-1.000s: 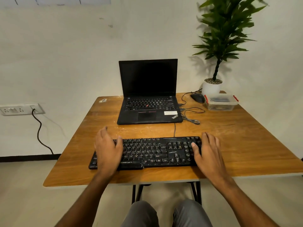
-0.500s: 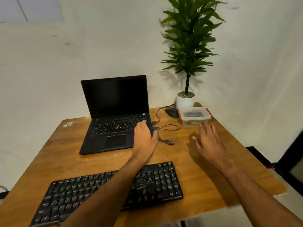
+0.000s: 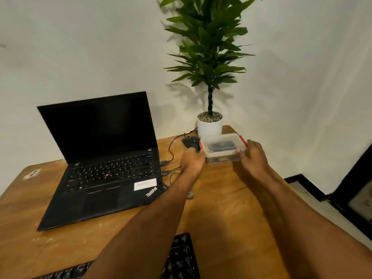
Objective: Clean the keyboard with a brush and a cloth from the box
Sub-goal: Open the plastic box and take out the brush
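Observation:
A clear plastic box [image 3: 221, 156] with red side clips and a closed lid sits at the far right of the wooden table [image 3: 221, 208]. Something dark lies inside it; a brush or cloth cannot be made out. My left hand [image 3: 192, 158] grips the box's left end and my right hand [image 3: 253, 156] grips its right end. The black keyboard [image 3: 181, 256] lies at the near edge, mostly hidden under my left forearm.
An open black laptop [image 3: 104, 158] stands left of the box, with cables [image 3: 171, 150] trailing from its right side. A black mouse [image 3: 190, 142] and a white potted plant [image 3: 209, 125] sit just behind the box. The table's right edge is close.
Both hands left the keyboard, reached across the table to the far right and closed on the ends of the box. The view turned right and forward.

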### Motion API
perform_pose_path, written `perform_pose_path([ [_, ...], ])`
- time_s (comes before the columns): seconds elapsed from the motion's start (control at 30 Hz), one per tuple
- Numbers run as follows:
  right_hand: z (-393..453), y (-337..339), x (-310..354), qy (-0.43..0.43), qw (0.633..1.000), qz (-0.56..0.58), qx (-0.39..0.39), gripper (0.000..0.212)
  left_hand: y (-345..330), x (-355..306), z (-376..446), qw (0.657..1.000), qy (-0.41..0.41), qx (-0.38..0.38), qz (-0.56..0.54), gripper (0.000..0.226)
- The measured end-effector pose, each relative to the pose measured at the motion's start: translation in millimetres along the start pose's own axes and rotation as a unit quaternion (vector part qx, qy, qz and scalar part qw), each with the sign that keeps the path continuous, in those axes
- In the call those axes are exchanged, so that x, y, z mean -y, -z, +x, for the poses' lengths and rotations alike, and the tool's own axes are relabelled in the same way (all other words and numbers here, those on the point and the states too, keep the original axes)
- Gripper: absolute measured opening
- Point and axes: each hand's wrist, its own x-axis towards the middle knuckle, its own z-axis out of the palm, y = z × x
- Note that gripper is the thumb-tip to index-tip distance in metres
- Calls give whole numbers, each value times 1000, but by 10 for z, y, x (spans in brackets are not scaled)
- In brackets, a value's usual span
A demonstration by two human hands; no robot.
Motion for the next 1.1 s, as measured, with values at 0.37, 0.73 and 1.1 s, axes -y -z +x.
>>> perform_pose_path([
  [0.37, 100, -42, -17, -48, 988, 150, 0, 44, -166, -85, 114, 998, 32, 4, -49, 22],
  [0.73, -681, 367, 237, -25, 986, 166, -23, 44, 265, -101, -854, 994, -15, 6, -109, 27],
  [1.1, -1972, 579, 194, -56, 975, 216, -3, 46, 554, 501, -1989, 989, 6, 35, -142, 24],
])
